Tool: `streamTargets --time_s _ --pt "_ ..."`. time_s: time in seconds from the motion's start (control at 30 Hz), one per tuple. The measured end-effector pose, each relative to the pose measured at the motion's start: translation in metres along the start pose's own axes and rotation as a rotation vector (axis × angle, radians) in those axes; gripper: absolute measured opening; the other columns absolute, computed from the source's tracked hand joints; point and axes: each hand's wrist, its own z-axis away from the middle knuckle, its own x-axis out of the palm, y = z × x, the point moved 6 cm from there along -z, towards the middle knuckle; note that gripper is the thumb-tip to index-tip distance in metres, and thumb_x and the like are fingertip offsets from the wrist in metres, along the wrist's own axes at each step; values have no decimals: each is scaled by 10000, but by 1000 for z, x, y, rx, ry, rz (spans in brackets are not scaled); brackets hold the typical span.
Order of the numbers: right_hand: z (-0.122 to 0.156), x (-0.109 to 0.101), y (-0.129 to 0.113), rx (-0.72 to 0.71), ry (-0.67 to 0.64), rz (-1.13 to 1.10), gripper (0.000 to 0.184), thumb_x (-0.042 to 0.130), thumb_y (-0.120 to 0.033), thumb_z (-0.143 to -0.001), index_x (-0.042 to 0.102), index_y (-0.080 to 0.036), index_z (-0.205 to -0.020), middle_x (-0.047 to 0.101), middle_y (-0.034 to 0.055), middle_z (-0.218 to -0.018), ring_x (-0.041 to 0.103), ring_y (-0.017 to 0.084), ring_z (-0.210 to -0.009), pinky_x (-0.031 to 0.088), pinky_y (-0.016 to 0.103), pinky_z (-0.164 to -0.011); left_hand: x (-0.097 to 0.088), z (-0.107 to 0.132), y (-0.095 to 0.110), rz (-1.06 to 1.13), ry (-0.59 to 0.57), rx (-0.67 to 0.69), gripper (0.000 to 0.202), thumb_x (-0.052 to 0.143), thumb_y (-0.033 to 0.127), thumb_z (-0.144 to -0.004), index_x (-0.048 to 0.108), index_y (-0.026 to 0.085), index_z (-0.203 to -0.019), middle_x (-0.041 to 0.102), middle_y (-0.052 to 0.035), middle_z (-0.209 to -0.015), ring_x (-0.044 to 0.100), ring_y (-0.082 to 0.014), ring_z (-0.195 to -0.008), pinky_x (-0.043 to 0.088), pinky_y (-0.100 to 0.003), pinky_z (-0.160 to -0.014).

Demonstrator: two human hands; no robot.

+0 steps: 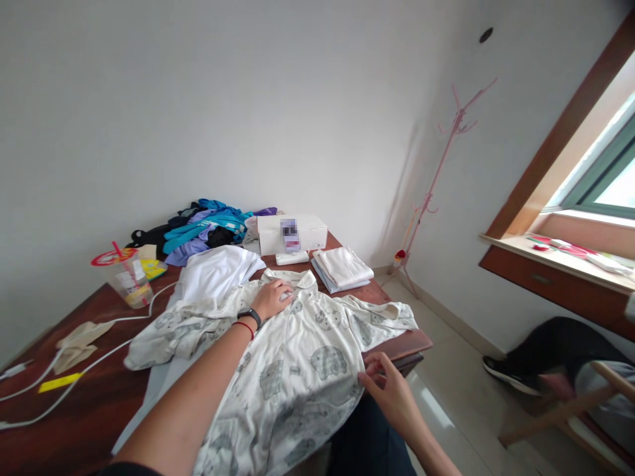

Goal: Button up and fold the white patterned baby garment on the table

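A cream button-front shirt (310,330) with grey animal prints lies spread over the table, its collar towards the wall and its lower part hanging over the near edge. Just below the collar, my left hand (272,299) rests on the front, its fingers bent and closed on a bit of the cloth. My right hand (387,383) is at the shirt's right side edge, thumb and fingertips pinching the fabric. Both sleeves are spread outward; the right one reaches the table's corner. White cloth (218,268) lies partly under the left sleeve.
Folded light garments (343,268) lie beside a white box (312,231). Behind on the dark red table (109,370) are a heap of blue and purple clothes (208,225), a plastic drink cup (129,281) and white cables (106,357). A pink coat stand (439,172) and a person's leg (540,350) are to the right.
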Motion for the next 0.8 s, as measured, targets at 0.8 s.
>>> streamTargets --time_s 0.8 --pt "47 -13 39 -47 -227 125 403 639 -499 -878 567 -227 -1165 593 -30 -691 575 176 -614 464 287 -603 -2 -2 0 -15 13 26 180 651 351 -910 746 224 -996 680 -76 -1038 644 -251 -1015 505 -387 -940"
